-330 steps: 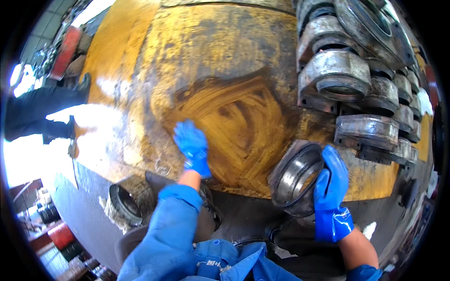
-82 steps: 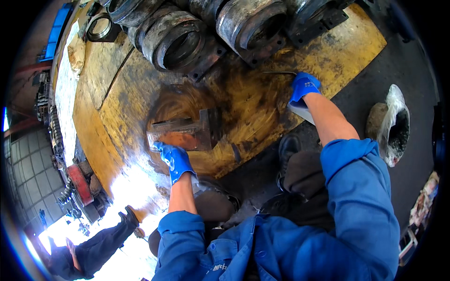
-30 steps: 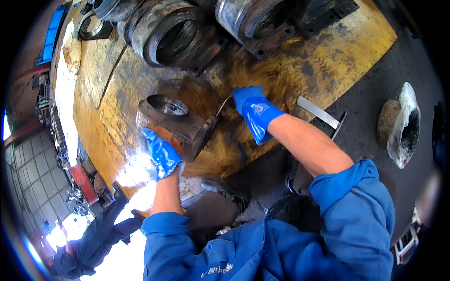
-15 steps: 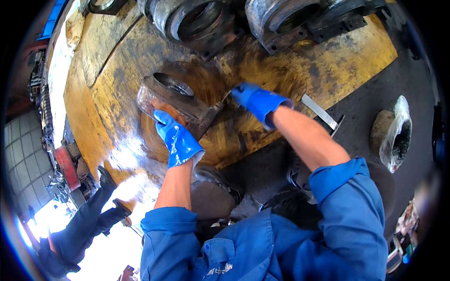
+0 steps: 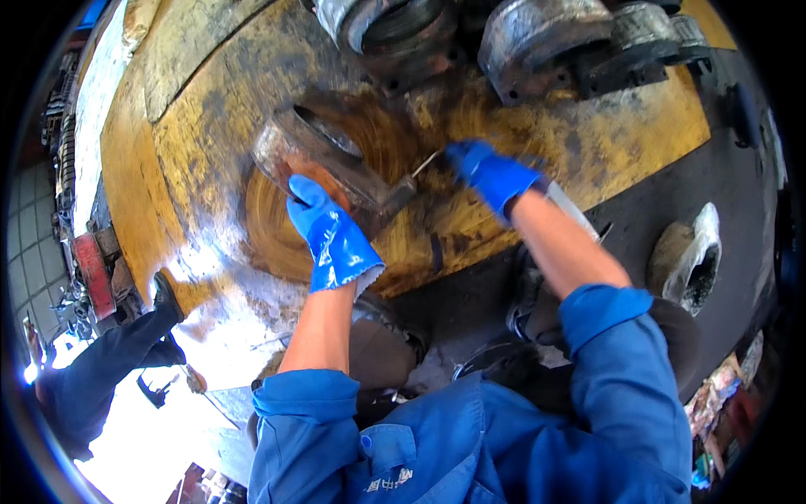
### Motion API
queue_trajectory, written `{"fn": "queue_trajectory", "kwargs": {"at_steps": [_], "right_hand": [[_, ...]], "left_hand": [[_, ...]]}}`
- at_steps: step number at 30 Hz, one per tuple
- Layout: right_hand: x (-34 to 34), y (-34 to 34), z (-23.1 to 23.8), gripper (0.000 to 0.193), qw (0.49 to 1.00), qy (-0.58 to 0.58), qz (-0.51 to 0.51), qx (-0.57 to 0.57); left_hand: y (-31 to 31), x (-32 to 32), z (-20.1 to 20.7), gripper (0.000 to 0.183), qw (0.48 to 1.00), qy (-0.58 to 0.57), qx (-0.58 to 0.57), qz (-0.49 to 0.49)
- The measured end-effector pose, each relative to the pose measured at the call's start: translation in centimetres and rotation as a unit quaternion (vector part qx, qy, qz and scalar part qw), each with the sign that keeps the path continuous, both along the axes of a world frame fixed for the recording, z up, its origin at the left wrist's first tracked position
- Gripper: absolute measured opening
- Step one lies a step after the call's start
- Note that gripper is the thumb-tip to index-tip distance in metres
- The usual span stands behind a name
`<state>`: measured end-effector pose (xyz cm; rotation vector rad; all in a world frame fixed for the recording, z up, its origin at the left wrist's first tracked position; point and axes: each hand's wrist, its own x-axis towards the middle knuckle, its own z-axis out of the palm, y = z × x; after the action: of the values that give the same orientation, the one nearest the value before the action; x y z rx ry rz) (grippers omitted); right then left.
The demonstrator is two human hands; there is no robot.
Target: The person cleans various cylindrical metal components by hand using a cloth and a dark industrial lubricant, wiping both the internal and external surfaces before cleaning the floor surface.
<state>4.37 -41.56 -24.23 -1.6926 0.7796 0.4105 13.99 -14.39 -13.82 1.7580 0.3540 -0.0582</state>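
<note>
A heavy rusty bearing housing (image 5: 311, 155) with a round bore and a flat base lies tilted on the stained yellow board (image 5: 504, 193). My left hand (image 5: 323, 223), in a blue rubber glove, is closed on the housing's near side, thumb uppermost. From the base's right end a thin metal rod (image 5: 426, 163) slants up to the right. Its far end meets my gloved right hand (image 5: 491, 172), which appears closed around it. Motion blurs those fingers, and the rod's grip end is hidden in the glove.
Several similar housings (image 5: 546, 42) stand along the board's far edge. A flat metal bar (image 5: 564, 200) lies partly behind my right forearm. On the dark floor at right sits a ring-shaped part (image 5: 684, 256) with plastic wrap. At left, another person's dark-trousered leg (image 5: 109, 353) reaches the board.
My right hand has shifted right, away from the housing's base, and more of the rod shows. My left hand keeps its hold. The whole view has shifted slightly.
</note>
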Motion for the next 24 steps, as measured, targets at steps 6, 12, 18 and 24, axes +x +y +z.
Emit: {"fn": "queue_trajectory", "kwargs": {"at_steps": [6, 12, 18, 24], "right_hand": [[0.7, 1.3, 0.0, 0.052, 0.993, 0.007, 0.098, -0.060], [-2.4, 5.2, -5.0, 0.048, 0.987, 0.007, 0.054, -0.151], [1.9, 0.6, 0.2, 0.047, 0.999, 0.039, -0.012, 0.028], [0.7, 5.5, 0.1, 0.044, 0.991, 0.031, 0.108, -0.068]], "left_hand": [[-2.2, -0.4, 3.5, 0.037, 0.997, -0.033, -0.060, 0.024], [-3.4, -0.2, 1.9, 0.036, 0.994, -0.054, -0.096, -0.003], [1.2, 0.9, -0.1, 0.042, 0.993, -0.082, 0.072, 0.051], [-0.4, 0.4, 1.0, 0.044, 0.996, -0.072, 0.035, 0.050]]}}
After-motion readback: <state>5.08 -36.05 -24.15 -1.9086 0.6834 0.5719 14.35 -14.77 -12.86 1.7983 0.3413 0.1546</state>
